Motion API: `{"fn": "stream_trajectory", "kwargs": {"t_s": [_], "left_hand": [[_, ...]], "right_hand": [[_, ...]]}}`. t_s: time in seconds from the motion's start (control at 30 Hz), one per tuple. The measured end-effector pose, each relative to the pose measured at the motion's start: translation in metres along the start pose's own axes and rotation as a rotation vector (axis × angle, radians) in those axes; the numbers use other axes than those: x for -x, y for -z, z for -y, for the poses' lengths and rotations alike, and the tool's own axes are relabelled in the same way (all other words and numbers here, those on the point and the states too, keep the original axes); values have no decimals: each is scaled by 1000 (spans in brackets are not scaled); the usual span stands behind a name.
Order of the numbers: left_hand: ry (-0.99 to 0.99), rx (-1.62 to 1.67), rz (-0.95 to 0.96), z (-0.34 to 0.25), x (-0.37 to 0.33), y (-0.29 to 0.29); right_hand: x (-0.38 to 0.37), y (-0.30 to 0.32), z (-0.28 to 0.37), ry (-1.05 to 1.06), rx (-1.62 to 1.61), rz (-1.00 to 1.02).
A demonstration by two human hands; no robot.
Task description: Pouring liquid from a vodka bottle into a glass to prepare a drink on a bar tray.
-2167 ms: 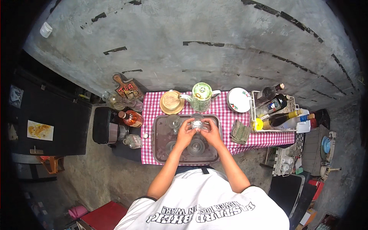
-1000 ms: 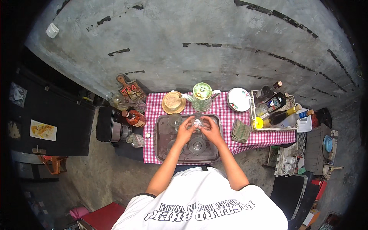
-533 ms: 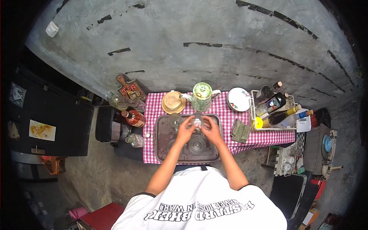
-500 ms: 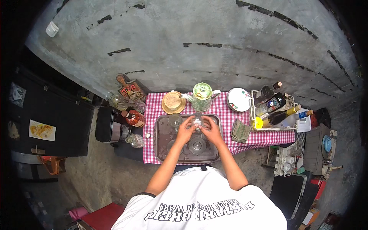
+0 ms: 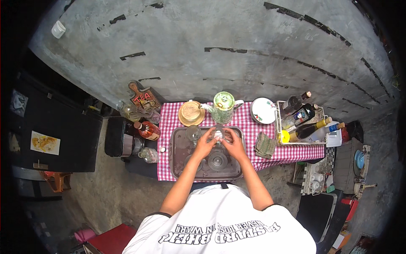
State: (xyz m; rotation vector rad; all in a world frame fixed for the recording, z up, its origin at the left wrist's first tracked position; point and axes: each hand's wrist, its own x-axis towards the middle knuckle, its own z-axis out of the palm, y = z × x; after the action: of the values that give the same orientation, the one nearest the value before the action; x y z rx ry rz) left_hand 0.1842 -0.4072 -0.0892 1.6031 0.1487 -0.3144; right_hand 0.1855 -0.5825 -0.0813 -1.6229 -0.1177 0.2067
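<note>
My left hand (image 5: 204,146) and my right hand (image 5: 234,146) curl round a clear glass cup (image 5: 218,129) from both sides, above the far part of a brown tray (image 5: 179,154). Something small and white shows between my fingertips; I cannot make out what it is. Left of my hands, a second glass cup (image 5: 193,132) stands on the tray. Nearer to me is a clear glass saucer (image 5: 217,161) with a round ring at its middle. Another glass piece is partly hidden under my left forearm.
Behind the tray stand a green patterned pitcher (image 5: 223,111) and a wooden lidded pot (image 5: 191,112). To the right are white bowls (image 5: 263,110), a folded green cloth (image 5: 265,144) and a wire basket of bottles (image 5: 304,122). An amber bottle (image 5: 148,130) stands left.
My hands stay round the glass cup in nearly the same place. The view has shifted very slightly; nothing on the tray has visibly moved.
</note>
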Motion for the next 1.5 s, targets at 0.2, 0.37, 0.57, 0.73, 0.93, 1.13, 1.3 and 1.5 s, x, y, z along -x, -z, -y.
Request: {"fn": "stream_trajectory", "kwargs": {"t_s": [0.2,0.37,0.57,0.73,0.93,1.13,1.3,1.5], "left_hand": [[-102,-152,42,3,3,8],[-132,-224,106,-9,6,8],[-126,-248,113,-6,5,10],[-121,-270,132,-7,4,11],[-116,-200,150,-3,2,12],[-112,-259,159,-10,5,11],[-44,-157,153,-8,5,12],[-128,-222,150,-9,4,11]], "right_hand": [[-1,-1,1,15,12,-12],[-2,1,-4,-9,-19,-16],[-2,1,-2,-14,-20,-10],[-2,2,-2,-6,-11,-8],[-2,2,-2,-12,8,-6],[-3,3,-6,-9,-13,-11],[-2,1,0,-30,-43,0],[-4,3,-7,-58,-50,-4]]}}
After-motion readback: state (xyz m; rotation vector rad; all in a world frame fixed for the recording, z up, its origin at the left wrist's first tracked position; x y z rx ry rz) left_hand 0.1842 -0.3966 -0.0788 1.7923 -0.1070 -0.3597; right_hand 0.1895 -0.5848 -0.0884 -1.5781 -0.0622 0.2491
